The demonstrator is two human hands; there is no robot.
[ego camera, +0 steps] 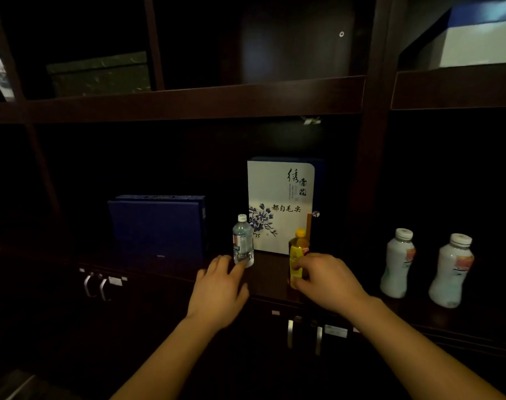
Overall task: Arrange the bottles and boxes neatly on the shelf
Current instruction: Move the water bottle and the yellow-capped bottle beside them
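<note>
A small clear water bottle (242, 241) with a white cap stands upright on the dark wooden shelf (270, 280). My left hand (221, 287) is just below it, fingers spread, fingertips touching its base. My right hand (322, 277) grips a yellow tea bottle (297, 255) with an orange cap, upright at the shelf's front. Behind both stands a white box with blue flowers (280, 206). A dark blue box (156, 226) stands to the left. Two white drink bottles (398, 262) (451, 269) stand in the right compartment.
A vertical post (367, 168) divides the middle compartment from the right one. Cabinet doors with metal handles (292, 333) (94, 284) sit below the shelf. Upper shelves hold a dark green box (100, 75) and a white and blue box (476, 39).
</note>
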